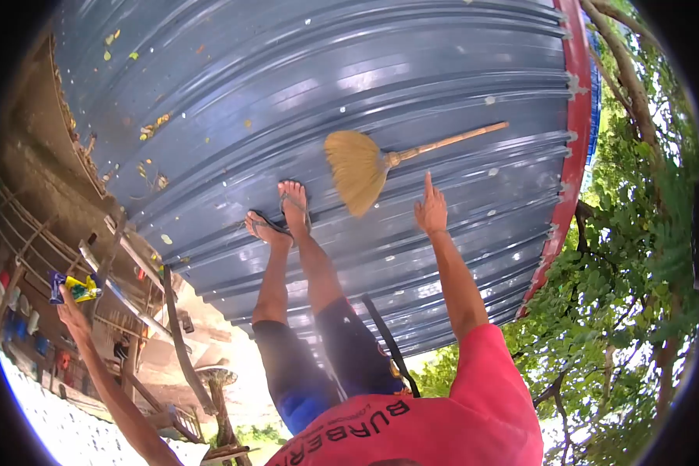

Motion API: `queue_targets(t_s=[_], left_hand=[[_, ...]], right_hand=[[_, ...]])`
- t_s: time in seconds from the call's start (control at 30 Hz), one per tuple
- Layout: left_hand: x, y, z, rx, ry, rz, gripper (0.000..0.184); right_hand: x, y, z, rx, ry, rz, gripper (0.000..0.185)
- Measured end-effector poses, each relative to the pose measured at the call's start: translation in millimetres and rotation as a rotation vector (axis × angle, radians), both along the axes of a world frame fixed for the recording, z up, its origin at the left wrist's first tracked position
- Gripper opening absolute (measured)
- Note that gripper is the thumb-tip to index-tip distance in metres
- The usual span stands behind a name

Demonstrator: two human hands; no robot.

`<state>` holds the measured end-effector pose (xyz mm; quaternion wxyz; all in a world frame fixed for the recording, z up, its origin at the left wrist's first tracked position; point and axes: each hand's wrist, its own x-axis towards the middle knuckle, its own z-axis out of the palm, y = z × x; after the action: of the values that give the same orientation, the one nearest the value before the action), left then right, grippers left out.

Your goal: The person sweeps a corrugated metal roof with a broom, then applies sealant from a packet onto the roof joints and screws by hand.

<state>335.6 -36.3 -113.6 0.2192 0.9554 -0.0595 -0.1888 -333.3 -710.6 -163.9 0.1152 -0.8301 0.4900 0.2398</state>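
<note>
Nearest me was one red shirt [443, 427] with dark lettering across it; I could make out "BURBER", but the smaller line beside it was too fine to read. Below the shirt came one pair of dark shorts [342, 342], smooth cloth with a blue patch, then two bare legs and two feet in thin-strapped flip-flops [266, 224].

Out to the left, the left hand [70, 309] was closed around one blue and yellow packet [84, 290], its print too blurred to read. To the right, the right hand [433, 211] was partly open, index finger straight and the others folded, with nothing seen in its hold. Its fingertip pointed at one broom [359, 169], just short of the handle.

The broom lay beyond the feet, its straw bristles fanned left, its slim stick pointing right, on a ridged, glossy metal roof [443, 89]. Several yellow leaves [154, 126] were scattered at far left. One red edge strip [575, 147] closed off the right side, with leafy trees [613, 287] beyond.
</note>
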Motion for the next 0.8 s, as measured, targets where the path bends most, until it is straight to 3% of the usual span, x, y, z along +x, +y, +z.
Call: queue_targets(t_s=[0.13, 0.27, 0.47, 0.53, 0.63, 0.7, 0.8], left_hand=[[0, 28, -29, 0.066, 0.084, 0.12, 0.068], [-13, 53, -46, 0.113, 0.073, 0.186, 0.069], [-76, 72, -61, 0.132, 0.089, 0.22, 0.071], [-107, 73, -61, 0.11, 0.098, 0.209, 0.072], [-156, 52, -57, 0.043, 0.151, 0.149, 0.073], [-175, -49, -8, 0.139, 0.43, 0.324, 0.086], [-203, -136, 48, 0.056, 0.457, 0.356, 0.082]], right_hand=[[6, -50, -117, -0.097, -0.05, 0.177, 0.095], [-4, -89, -191, -0.165, 0.028, 0.329, 0.092], [-35, -108, -222, -0.241, 0.148, 0.442, 0.081], [-42, -106, -199, -0.176, 0.096, 0.475, 0.085], [-53, -84, -108, -0.034, 0.082, 0.412, 0.091], [-66, -67, -30, 0.008, 0.039, 0.317, 0.094], [-62, -45, 94, -0.118, -0.139, 0.163, 0.1]])
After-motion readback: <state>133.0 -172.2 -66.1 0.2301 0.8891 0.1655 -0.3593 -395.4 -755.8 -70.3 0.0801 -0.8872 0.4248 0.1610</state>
